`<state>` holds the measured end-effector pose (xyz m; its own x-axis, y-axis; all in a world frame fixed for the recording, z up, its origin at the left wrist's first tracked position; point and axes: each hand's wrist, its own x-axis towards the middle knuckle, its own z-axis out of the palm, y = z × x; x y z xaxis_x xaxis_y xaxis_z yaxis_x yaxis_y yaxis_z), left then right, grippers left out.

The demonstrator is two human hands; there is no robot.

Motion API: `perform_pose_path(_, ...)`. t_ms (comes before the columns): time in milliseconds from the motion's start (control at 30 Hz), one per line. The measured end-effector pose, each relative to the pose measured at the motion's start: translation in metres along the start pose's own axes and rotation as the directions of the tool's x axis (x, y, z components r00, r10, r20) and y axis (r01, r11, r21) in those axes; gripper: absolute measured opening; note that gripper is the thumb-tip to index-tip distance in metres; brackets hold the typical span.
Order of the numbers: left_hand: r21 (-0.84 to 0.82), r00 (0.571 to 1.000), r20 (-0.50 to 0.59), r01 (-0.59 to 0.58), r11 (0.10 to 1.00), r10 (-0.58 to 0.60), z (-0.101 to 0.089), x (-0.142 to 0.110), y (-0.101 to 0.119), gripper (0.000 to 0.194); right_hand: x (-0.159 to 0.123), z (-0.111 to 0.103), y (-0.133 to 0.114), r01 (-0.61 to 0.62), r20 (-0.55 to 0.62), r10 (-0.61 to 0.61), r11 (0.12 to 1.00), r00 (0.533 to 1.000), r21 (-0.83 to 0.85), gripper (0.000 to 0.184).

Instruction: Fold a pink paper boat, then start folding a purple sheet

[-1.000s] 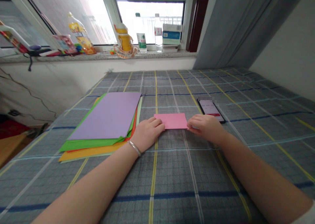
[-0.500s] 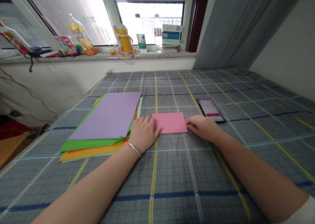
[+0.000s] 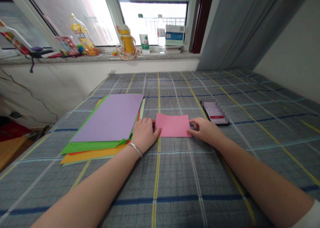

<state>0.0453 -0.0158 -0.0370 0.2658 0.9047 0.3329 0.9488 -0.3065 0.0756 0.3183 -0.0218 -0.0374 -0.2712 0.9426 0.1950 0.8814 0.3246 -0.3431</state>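
Note:
A pink sheet of paper lies on the plaid cloth between my hands, its far edge bowed slightly and its far corners a little raised. My left hand, with a silver bangle at the wrist, grips the paper's left side, thumb on top near the front corner. At the right edge, my right hand pinches the paper between thumb and fingers. A stack of coloured paper, purple on top with green, red and orange below, lies just left of my left hand.
A phone with a lit screen lies beyond my right hand. Plaid cloth covers the surface. On the windowsill stand a yellow cup, an orange drink bottle, clear bottles and boxes.
The pink paper has shifted slightly right, and its far edge now bows with the corners lifted. My left fingers have moved from lying over the paper to its left edge; both thumbs now press on it.

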Motion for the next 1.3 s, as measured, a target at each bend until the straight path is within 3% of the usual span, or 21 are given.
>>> perform_pose_path(167, -0.155, 1.0, -0.018, 0.018, 0.988, -0.021, 0.001, 0.005, -0.005, 0.019, 0.004, 0.008, 0.011, -0.098, 0.012, 0.1, 0.94, 0.995, 0.327, 0.02)
perform_pose_path(267, -0.279, 0.999, -0.027, 0.014, 0.96, -0.023, 0.0, 0.009, -0.006, 0.022, 0.005, 0.008, 0.013, -0.075, 0.007, 0.08, 0.899, 0.997, 0.432, 0.016)
perform_pose_path(333, -0.385, 0.998, -0.067, -0.023, 0.923, -0.003, -0.002, 0.01, -0.006, 0.02, 0.005, 0.007, 0.012, -0.054, -0.055, 0.091, 0.876, 0.994, 0.48, 0.022)
perform_pose_path(467, -0.455, 0.963, -0.258, -0.188, 0.87, 0.073, -0.008, 0.008, -0.003, 0.013, 0.004, 0.0, 0.005, -0.034, -0.218, 0.18, 0.839, 0.959, 0.543, 0.02)
perform_pose_path(633, -0.271, 0.855, -0.39, -0.461, 0.845, 0.342, -0.021, 0.002, 0.0, 0.004, 0.002, -0.007, 0.003, 0.015, -0.269, 0.131, 0.877, 0.954, 0.48, 0.017)
perform_pose_path(800, -0.154, 0.737, -0.239, -0.672, 0.725, 0.632, -0.025, 0.0, 0.003, 0.01, 0.002, -0.006, 0.011, 0.01, -0.177, 0.067, 0.916, 0.982, 0.402, 0.026)
perform_pose_path(967, -0.176, 0.649, -0.089, -0.757, 0.629, 0.756, -0.018, 0.0, 0.005, 0.018, 0.004, -0.001, 0.018, 0.069, -0.138, -0.024, 0.941, 0.99, 0.332, 0.027)
perform_pose_path(1067, -0.22, 0.649, -0.033, -0.747, 0.628, 0.76, -0.013, 0.0, 0.005, 0.022, 0.005, 0.001, 0.02, 0.119, -0.123, -0.089, 0.958, 0.988, 0.262, 0.029)
perform_pose_path(1300, -0.28, 0.707, 0.055, -0.667, 0.69, 0.705, -0.009, 0.002, 0.001, 0.029, 0.005, 0.003, 0.023, 0.166, -0.086, -0.155, 0.977, 0.984, 0.137, 0.037)
